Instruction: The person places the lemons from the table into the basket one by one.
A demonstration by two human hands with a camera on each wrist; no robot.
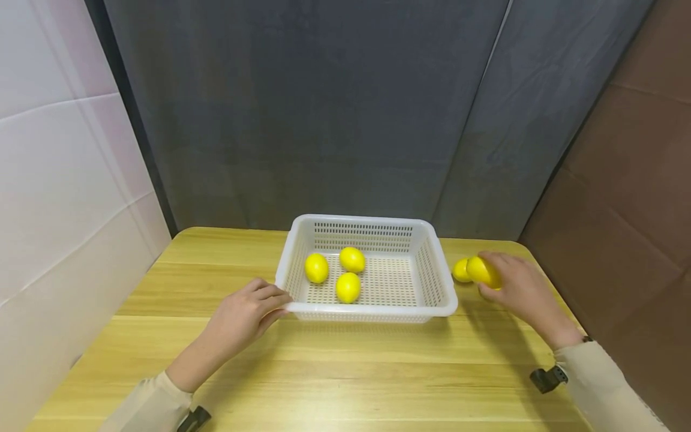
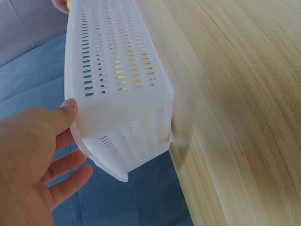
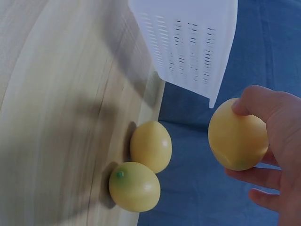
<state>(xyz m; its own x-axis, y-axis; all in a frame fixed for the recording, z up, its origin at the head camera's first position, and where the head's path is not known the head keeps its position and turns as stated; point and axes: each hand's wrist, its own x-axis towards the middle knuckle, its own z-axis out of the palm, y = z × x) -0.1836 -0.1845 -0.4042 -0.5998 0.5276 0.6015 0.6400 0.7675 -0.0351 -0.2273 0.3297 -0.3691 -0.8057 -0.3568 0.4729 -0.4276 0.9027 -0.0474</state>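
Nearest, two pale sleeves (image 1: 604,384) are reaching in from the lower edge, and two dark wrist devices (image 1: 548,379) are showing, one at each cuff. One wooden worktop (image 1: 324,372) is spreading beneath both hands. The left hand (image 1: 251,309) is pinching the near corner of one white slotted basket (image 1: 372,310), its thumb pressing the outside of the rim; in the left wrist view two of its fingers are standing free of the plastic. The basket is sitting on the worktop between the two hands.

Six yellow lemons are showing in all. To the right of the basket, the right hand (image 1: 518,288) is gripping one held lemon (image 1: 483,271) between thumb and fingers, raised above the worktop. Two loose lemons (image 3: 134,187) are lying side by side on the worktop near that hand, the closer one showing a greenish tip. Three basket lemons (image 1: 348,288) are resting on the basket floor, nearer the left hand than the right.

Farthest, one dark grey cloth (image 1: 297,108) is hanging beyond both hands, one pale sheet (image 1: 65,180) is standing left of the left hand, and one brown sheet (image 1: 637,180) is standing right of the right hand.
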